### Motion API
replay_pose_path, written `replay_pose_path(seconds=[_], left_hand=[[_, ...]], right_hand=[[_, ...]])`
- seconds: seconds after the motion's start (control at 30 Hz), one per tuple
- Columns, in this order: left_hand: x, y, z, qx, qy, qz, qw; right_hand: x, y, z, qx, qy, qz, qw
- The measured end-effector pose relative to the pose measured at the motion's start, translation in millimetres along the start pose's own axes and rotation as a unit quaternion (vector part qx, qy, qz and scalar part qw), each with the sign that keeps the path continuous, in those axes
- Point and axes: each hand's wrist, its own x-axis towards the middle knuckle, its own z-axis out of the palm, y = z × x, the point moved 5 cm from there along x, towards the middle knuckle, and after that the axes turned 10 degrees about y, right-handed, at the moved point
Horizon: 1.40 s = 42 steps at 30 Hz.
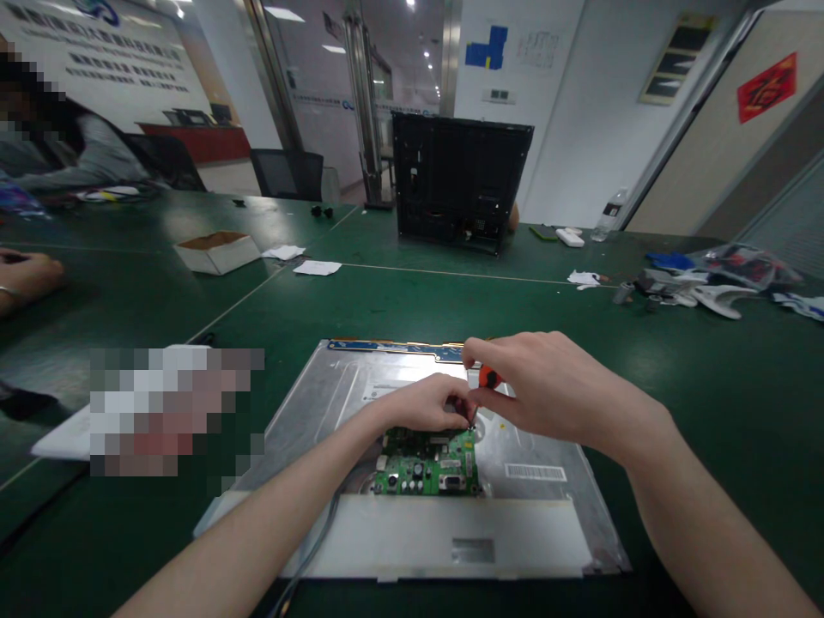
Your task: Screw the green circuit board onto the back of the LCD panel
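Note:
A silver LCD panel point(541, 536) lies back side up on the table in front of me, with a green circuit board point(425, 468) on its middle. My right hand point(547, 378) is closed round the orange handle of a screwdriver point(489, 378), above the board's upper right corner. Close beside it, my left hand point(438, 403) has its fingers pinched together at that same corner. What sits between those fingertips is too small to make out. A narrow blue circuit strip point(392, 348) runs along the panel's far edge. Grey cables point(315, 541) pass under my left forearm.
Across the green table point(309, 305) stands a black monitor housing point(460, 180). An open box point(219, 253) and paper point(318, 268) lie left of it. Plastic bags and scraps point(701, 279) are at right, near a bottle point(608, 215). Another person's hand point(29, 279) rests at left.

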Motion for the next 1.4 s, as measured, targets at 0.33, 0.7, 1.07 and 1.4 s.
replay_pose_path(seconds=[0.33, 0.7, 1.07, 1.4], left_hand=[[-0.7, 4.8, -0.6, 0.007, 0.000, -0.009, 1.000], [-1.1, 0.7, 0.1, 0.031, 0.008, -0.022, 0.999], [-0.2, 5.6, -1.2, -0.004, -0.012, 0.006, 1.000], [-0.7, 3.4, -0.5, 0.000, -0.007, 0.008, 1.000]], right_hand=[[4.1, 6.0, -0.5, -0.068, 0.021, 0.029, 0.997], [-3.5, -3.5, -0.4, 0.008, -0.015, -0.024, 1.000], [0.9, 5.1, -0.2, -0.043, 0.014, 0.023, 0.999], [1.2, 4.7, 0.9, -0.039, 0.022, 0.018, 0.999]])
